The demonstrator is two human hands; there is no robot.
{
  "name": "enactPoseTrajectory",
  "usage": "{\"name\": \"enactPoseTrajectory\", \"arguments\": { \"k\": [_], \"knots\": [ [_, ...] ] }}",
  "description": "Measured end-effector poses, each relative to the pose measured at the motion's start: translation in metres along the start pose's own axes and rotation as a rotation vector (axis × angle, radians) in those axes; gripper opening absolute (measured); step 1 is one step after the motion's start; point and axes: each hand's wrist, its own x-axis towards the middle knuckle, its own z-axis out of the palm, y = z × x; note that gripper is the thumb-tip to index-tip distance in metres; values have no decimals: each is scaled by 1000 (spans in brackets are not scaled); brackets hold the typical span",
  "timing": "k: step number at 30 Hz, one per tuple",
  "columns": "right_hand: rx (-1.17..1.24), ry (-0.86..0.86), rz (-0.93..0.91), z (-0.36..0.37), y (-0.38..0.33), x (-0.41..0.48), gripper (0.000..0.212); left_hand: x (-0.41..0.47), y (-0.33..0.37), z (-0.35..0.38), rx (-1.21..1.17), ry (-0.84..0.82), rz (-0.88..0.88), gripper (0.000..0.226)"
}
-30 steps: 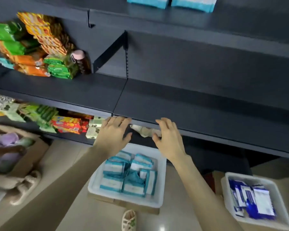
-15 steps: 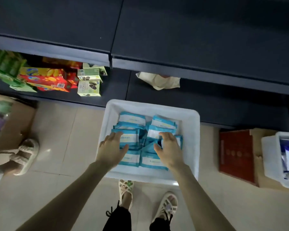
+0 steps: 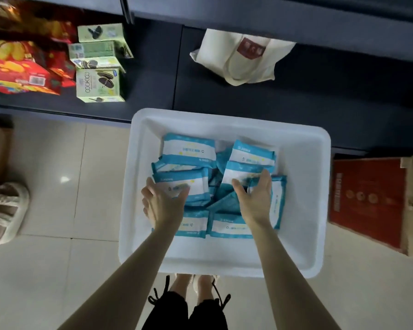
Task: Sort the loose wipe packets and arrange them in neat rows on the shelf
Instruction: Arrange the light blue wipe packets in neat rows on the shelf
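While green cookie boxes [image 3: 98,84] sit on the low shelf [image 3: 153,67] at left, the left hand [image 3: 163,206] and right hand [image 3: 255,198] rest on teal wipe packets [image 3: 188,151] heaped in a white bin [image 3: 303,186] beside that shelf, each grip loose, fingers spread, clasping nothing.

Glossy beige floor tiles [image 3: 45,270] meet dark shelving [image 3: 224,96].

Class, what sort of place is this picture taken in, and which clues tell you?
Probably a small shop or its stockroom: dark metal shelving holds cookie boxes and snack packets, and a white tub of wipe packets stands in front of it.
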Motion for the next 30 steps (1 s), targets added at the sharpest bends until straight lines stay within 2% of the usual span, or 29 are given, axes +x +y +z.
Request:
{"name": "enactPoseTrajectory", "arguments": {
  "k": [5,10,15,18,20,24,27,30],
  "knots": [
    [40,132,70,5,11,22,85,2,-7,15,14,106,-24,76],
    [-32,129,161,3,11,37,91,4,-12,20,-71,156,-18,60],
    [-32,185,152,-4,7,36,88,7,-7,20,-50,57,-53,38],
    [-34,203,98,-11,4,28,73,9,-7,19,-3,4,-61,33],
    [-55,192,14,-16,-1,20,53,5,-5,16,-16,-1,-39,29],
    [93,137,-35,-28,-18,1,19,-18,2,8,-252,4,79,27],
    [311,60,0,-50,-30,-15,23,-43,11,-11,-479,-48,71,35],
    [454,-54,6,-83,-43,-38,11,-72,21,-34,-658,-85,86,30]
  ]
}}
